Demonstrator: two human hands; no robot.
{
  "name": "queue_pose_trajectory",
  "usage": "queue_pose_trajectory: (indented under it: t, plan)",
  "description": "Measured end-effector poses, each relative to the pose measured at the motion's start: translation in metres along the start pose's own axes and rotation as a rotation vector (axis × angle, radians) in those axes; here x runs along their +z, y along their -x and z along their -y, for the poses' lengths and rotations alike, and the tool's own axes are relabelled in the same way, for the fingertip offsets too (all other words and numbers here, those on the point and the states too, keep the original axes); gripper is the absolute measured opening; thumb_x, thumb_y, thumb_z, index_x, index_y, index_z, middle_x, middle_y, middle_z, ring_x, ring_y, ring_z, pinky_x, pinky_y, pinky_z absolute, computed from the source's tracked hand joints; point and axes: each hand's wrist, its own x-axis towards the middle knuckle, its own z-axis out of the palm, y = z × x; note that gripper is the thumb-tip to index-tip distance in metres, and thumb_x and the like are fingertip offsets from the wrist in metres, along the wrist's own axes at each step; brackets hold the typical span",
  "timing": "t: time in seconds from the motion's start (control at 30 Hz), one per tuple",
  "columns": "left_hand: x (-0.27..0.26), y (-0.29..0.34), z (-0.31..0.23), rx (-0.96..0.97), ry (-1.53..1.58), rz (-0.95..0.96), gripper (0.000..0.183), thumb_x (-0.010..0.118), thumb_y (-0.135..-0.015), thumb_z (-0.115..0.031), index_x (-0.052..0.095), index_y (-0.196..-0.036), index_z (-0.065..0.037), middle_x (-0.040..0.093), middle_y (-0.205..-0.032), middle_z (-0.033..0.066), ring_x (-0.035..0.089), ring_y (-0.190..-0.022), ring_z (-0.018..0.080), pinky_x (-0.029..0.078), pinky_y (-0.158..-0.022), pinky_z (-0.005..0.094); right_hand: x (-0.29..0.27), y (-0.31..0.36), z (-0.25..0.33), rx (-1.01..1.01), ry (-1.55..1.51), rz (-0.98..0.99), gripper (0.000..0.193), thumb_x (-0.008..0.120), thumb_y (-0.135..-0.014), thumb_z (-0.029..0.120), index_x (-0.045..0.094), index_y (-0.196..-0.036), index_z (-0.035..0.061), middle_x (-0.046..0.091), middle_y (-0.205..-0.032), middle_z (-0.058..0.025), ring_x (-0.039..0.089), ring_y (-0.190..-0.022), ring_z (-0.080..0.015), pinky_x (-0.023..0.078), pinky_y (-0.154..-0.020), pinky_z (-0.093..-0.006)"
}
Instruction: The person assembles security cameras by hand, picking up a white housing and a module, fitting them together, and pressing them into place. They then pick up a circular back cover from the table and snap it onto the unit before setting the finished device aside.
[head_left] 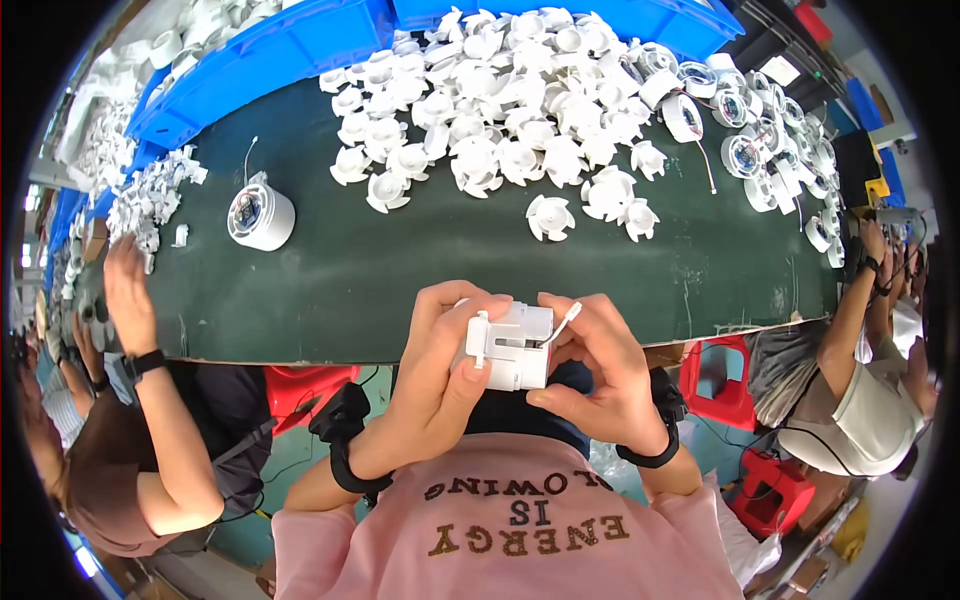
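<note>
Close to my body, just off the near edge of the table, a white plastic housing (518,362) with a slot in its side is held between both hands. My left hand (440,350) wraps around its left end, near a small white bracket-like piece (479,339). On the other end, the thumb and fingers of my right hand (605,372) close on the housing. A short white cable with a plug (570,315) sticks up from it beside the right fingers. The housing's underside is hidden.
On the dark green table (400,280) stands a similar round white housing (262,216). Piled finned white impellers (520,110) lie beyond, with wired round units (742,155) at right and small white parts (150,200) at left. Blue bins (270,70) line the back. A co-worker's hand (128,285) reaches in at left.
</note>
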Motion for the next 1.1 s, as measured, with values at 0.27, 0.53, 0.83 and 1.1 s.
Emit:
queue_pose_trajectory:
  t: [0.27,0.53,0.83,1.1]
  plan:
    - [0.0,0.0,-0.012,-0.004,0.018,0.059,0.038,0.039,-0.098,-0.023,0.044,-0.128,0.0,0.041,-0.121,0.0195,0.045,-0.106,0.0269,0.038,-0.091,0.036,0.007,-0.002,-0.001,-0.144,0.096,-0.039,0.076,0.085,-0.066,0.015,0.048,-0.129,-0.007,0.053,-0.105,-0.0114,0.061,-0.086,-0.0174,0.055,-0.07,-0.0274]
    - [0.021,-0.014,-0.012,-0.18,-0.047,-0.1,0.088,0.084,-0.064,-0.02,0.035,-0.135,-0.001,0.041,-0.119,0.0133,0.046,-0.106,0.0233,0.041,-0.09,0.0346,0.002,-0.003,0.015,-0.165,0.38,-0.145,0.068,0.082,-0.065,0.005,0.052,-0.125,-0.004,0.055,-0.103,-0.0135,0.059,-0.078,-0.0179,0.053,-0.063,-0.0274]
    - [-0.088,0.004,0.001,-0.413,0.21,-0.415,0.058,0.065,-0.079,-0.013,0.043,-0.13,0.005,0.058,-0.108,0.0126,0.063,-0.094,0.0223,0.055,-0.083,0.0386,-0.202,-0.032,-0.007,-0.033,1.494,-0.481,0.048,0.07,-0.072,0.007,0.056,-0.118,0.0052,0.06,-0.11,-0.014,0.053,-0.105,-0.0344,0.043,-0.088,-0.0429]
    - [-0.203,0.026,0.048,-0.666,-0.089,-0.506,0.041,0.053,-0.094,-0.033,0.056,-0.116,0.001,0.059,-0.095,-0.0004,0.056,-0.085,0.007,0.04,-0.068,0.0193,-0.276,-0.05,-0.008,0.191,1.65,-0.134,0.065,0.075,-0.068,0.014,0.051,-0.129,0.0125,0.063,-0.102,-0.0098,0.051,-0.103,-0.029,0.038,-0.085,-0.044]
